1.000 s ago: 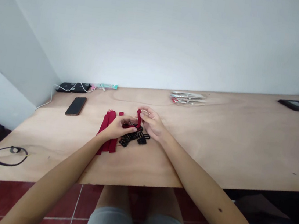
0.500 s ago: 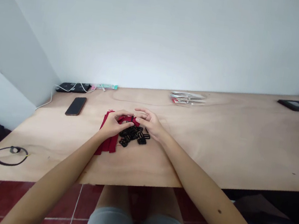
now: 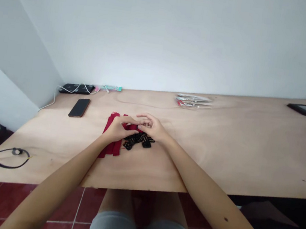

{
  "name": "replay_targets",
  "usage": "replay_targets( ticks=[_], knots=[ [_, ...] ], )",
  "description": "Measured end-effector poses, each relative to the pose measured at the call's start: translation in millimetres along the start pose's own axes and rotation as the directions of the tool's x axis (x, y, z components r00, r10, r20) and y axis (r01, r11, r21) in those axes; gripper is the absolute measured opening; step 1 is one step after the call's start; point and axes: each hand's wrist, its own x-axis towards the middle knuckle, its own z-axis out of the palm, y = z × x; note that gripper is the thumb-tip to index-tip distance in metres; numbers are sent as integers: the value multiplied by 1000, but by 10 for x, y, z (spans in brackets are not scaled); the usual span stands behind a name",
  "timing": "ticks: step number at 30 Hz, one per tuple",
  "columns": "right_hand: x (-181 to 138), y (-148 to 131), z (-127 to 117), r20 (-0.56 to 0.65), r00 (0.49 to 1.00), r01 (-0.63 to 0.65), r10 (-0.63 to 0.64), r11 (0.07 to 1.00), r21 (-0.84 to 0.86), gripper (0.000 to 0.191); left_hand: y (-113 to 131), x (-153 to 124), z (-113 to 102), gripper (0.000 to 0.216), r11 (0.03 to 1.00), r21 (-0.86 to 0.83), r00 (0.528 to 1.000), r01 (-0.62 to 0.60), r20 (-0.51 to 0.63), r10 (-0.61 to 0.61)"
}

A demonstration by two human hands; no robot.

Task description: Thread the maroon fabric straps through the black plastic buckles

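Both the left hand [image 3: 116, 130] and right hand [image 3: 151, 126] pinch red fabric [image 3: 132, 127] above black buckles [image 3: 138, 141], a phone [image 3: 79, 107] off to the left.

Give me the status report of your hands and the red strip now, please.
Left hand, right hand: both on a narrow red fabric strip. More red fabric strips under the left hand. Black plastic buckles just below the hands, on the plywood table.

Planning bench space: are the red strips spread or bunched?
Spread: the red strips lie flat, side by side, under the left hand.
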Motion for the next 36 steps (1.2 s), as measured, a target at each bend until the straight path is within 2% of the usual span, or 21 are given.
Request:
replay_targets(
  ticks=[6,10,14,17,19,22,27,30,32,34,36],
  knots=[
    [14,72,-7,-108,994,8,4,994,113,58,-7,39,1,31,1000,-6,996,11,-91,-12],
    [16,70,-34,-105,994,30,-27,999,34,58,10,20,19,30,1000,-20,996,20,-90,-22],
    [19,38,-39,-76,995,57,-62,997,-60,46,36,-9,53,28,1000,-2,999,4,-46,-4],
    [31,40,-18,-109,991,75,-84,994,-83,44,57,5,59,31,1000,6,999,-14,-30,14],
    [38,48,0,-150,984,88,-100,993,-79,44,77,30,49,31,999,31,997,-30,-63,32],
    [38,54,15,-188,975,108,-120,991,-77,43,104,58,32,17,993,118,989,-32,-139,48],
    [40,59,-1,-219,963,139,-160,984,-110,38,69,43,76,12,974,227,992,-9,-120,37],
    [44,63,-7,-222,958,152,-183,977,-147,34,24,30,131,10,985,170,989,22,-146,4],
    [40,62,-4,-206,958,165,-197,973,-161,32,2,33,156,11,994,72,985,76,-159,-64],
    [34,59,2,-185,962,172,-203,971,-168,30,-11,44,165,15,981,-72,976,180,-111,-188],
    [31,64,7,-168,964,176,-204,970,-169,29,-19,57,161,22,931,-209,952,298,-12,-307]
  ],
)
